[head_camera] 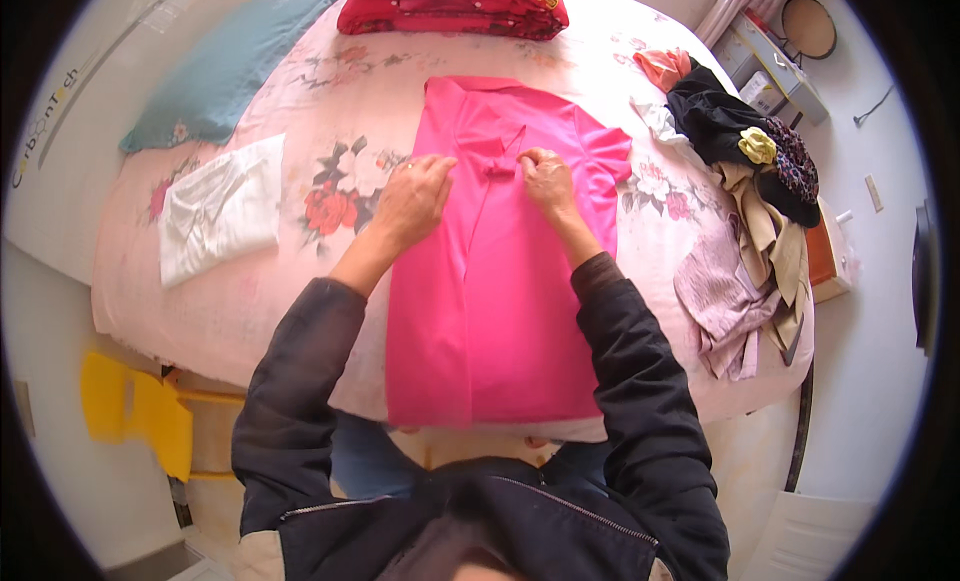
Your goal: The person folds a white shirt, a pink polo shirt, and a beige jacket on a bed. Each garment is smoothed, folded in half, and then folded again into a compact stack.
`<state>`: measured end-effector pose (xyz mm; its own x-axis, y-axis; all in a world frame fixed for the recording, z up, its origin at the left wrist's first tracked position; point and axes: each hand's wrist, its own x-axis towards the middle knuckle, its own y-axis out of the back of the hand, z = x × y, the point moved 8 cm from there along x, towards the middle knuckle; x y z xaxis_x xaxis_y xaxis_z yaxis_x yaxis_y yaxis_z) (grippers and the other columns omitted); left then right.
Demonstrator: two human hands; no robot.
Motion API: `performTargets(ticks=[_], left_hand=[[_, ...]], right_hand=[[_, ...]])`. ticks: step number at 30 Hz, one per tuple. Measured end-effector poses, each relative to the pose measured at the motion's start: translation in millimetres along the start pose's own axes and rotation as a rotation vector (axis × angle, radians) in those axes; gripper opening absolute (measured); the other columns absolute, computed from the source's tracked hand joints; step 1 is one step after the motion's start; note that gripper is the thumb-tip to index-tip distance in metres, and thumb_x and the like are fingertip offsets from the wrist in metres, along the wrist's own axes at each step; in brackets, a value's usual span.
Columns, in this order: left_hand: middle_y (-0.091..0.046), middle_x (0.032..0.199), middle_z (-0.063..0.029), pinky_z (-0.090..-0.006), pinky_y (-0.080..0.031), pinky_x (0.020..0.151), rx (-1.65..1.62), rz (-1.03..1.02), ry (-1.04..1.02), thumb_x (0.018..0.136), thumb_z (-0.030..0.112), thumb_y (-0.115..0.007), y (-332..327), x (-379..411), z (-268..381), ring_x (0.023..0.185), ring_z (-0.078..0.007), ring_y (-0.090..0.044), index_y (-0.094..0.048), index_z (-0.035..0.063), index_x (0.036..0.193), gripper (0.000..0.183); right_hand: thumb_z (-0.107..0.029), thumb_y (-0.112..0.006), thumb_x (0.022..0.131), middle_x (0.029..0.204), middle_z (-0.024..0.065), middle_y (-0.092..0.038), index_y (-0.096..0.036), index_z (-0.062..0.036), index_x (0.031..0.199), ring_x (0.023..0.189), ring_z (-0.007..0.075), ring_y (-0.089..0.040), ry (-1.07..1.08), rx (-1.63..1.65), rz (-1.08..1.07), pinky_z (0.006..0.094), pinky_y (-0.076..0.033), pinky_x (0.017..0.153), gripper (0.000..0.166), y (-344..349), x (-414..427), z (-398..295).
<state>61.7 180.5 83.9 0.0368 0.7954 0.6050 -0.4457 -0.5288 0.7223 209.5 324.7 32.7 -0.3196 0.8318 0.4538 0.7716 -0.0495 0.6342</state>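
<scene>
A bright pink short-sleeved garment [525, 303] lies spread on the bed, its collar away from me and its hem near the bed's front edge. Its left side looks folded inward, while the right sleeve sticks out. My left hand [420, 187] is over the garment's left edge near the chest, fingers bunched; whether cloth is between them is unclear. At the right of the small knot or bow [499, 170] below the neckline, my right hand [544, 174] has its fingertips pinched together, close to the cloth; its grip on anything is not clear.
On the floral bed sheet [337, 281] lie a folded white garment [221, 210] at left, a blue-green pillow [225, 78] behind it, and folded red bedding [454, 7] at the far edge. Mixed clothes [727, 281] are heaped at right. A yellow chair [139, 408] stands at lower left.
</scene>
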Motion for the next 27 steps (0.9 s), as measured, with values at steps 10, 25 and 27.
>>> performTargets(ticks=[10,25,27], left_hand=[[-0.057,0.091,-0.0115,-0.0376,-0.046,0.078,-0.136,-0.040,-0.028,0.068,0.014,-0.070,-75.5,43.1,-12.9,0.088,-0.0293,-0.056,-0.058,0.0037,0.083,0.022],[-0.059,0.093,-0.0140,-0.0376,-0.044,0.085,-0.188,-0.018,-0.141,0.073,0.012,-0.062,-70.1,33.5,-5.5,0.093,-0.0307,-0.056,-0.059,0.0031,0.085,0.015],[-0.059,0.097,-0.0154,-0.0383,-0.043,0.086,-0.168,0.120,-0.054,0.076,0.011,-0.060,-57.7,44.1,-14.0,0.094,-0.0314,-0.056,-0.058,0.0015,0.094,0.020]], right_hand=[[-0.019,-0.061,0.076,0.091,0.0180,-0.058,-0.062,-0.0060,0.098,0.096,0.0340,-0.055,0.056,-0.034,-0.034,0.0404,-0.047,0.082,0.025,-12.9,45.3,22.9],[-0.013,-0.053,0.079,0.090,0.0200,-0.058,-0.059,-0.0025,0.090,0.084,0.0369,-0.059,-0.026,-0.301,-0.008,0.0453,-0.048,0.072,0.016,-31.3,89.2,52.9],[-0.011,-0.050,0.080,0.093,0.0217,-0.058,-0.056,0.0006,0.088,0.083,0.0379,-0.059,0.077,-0.277,0.068,0.0447,-0.049,0.073,0.016,-22.8,89.8,41.7]])
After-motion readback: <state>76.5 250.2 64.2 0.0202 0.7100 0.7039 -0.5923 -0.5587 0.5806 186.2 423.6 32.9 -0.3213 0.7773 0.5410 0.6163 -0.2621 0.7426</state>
